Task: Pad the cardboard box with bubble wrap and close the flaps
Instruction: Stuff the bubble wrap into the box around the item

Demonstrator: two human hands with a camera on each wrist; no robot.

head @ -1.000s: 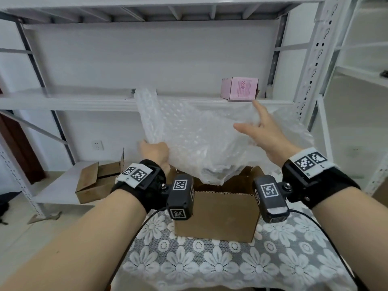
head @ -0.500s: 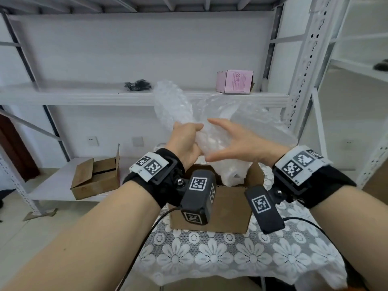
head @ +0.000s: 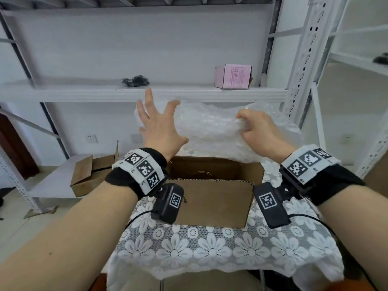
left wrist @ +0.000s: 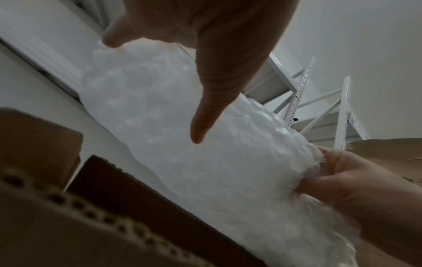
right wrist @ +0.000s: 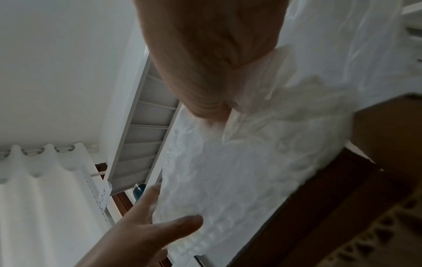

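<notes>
An open brown cardboard box (head: 212,202) stands on the lace-covered table, its flaps up. Above it hangs a bunched wad of clear bubble wrap (head: 210,129), also seen as bubble wrap (left wrist: 205,162) and bubble wrap (right wrist: 239,171) in the wrist views. My right hand (head: 249,128) grips the wad's right end with curled fingers. My left hand (head: 156,120) is at the wad's left end, fingers spread straight against it. The box's inside is mostly hidden from the head view.
A white metal shelf (head: 147,94) runs behind the box, with a pink carton (head: 233,76) and a small black object (head: 135,81) on it. Another opened cardboard box (head: 92,175) sits on a low shelf at left. The flowered lace tablecloth (head: 210,248) covers the table.
The spread sheet has been gathered into a wad. My hands came together, then parted: the right now grips the right end, and the left has opened flat against the left end.
</notes>
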